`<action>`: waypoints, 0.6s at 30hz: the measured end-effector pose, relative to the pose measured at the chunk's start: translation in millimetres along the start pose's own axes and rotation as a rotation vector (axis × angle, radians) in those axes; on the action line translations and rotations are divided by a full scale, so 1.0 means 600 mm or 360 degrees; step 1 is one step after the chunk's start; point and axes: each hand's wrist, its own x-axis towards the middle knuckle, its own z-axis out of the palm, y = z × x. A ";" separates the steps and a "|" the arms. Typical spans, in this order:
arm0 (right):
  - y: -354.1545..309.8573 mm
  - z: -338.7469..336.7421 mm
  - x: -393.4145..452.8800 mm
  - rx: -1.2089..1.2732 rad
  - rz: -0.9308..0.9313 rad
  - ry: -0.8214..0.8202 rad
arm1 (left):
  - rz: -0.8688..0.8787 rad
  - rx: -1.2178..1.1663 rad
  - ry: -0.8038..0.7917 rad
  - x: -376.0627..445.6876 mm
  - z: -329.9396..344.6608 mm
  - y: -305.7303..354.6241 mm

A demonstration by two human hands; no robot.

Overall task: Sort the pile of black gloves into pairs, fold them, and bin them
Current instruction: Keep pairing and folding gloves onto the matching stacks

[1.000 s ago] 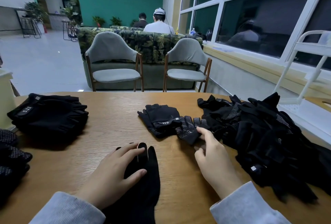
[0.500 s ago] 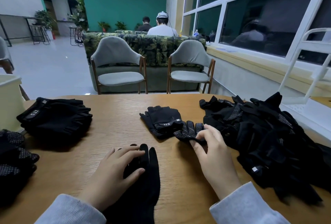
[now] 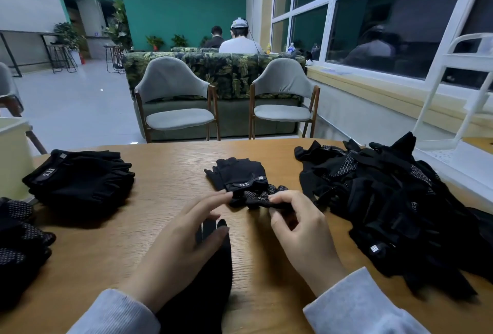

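Note:
A dotted-palm black glove lies mid-table, partly under a fingerless black glove with a 5.11 label. My right hand pinches the dotted glove's near edge. My left hand, fingers extended, reaches its index fingertip to that glove's left end and hovers over a long black glove lying flat near me. A loose pile of black gloves fills the right side of the table.
A folded stack of black gloves sits at the left, with more dotted gloves at the left edge. A pale bin stands at the far left. A white rack rises behind the pile. Chairs stand beyond the wooden table.
My right hand has closed its fingers on the dotted glove's edge. My left hand has lifted off the long glove and moved forward to touch the dotted glove.

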 end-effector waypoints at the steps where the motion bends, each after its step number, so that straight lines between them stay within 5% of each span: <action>1: 0.002 0.001 0.000 0.0020 -0.0098 0.0009 | 0.0005 -0.0032 0.0001 0.004 0.004 0.005; 9: -0.001 0.000 -0.005 0.0186 -0.0427 -0.0004 | 0.0112 -0.0081 -0.0100 0.040 0.041 0.013; 15: 0.002 0.003 -0.017 0.0165 0.0065 -0.0126 | 0.0142 -0.0186 0.0059 0.037 0.041 0.015; 18: -0.002 0.001 -0.018 0.0183 0.0083 -0.0089 | 0.0143 -0.0344 0.0075 0.032 0.029 0.020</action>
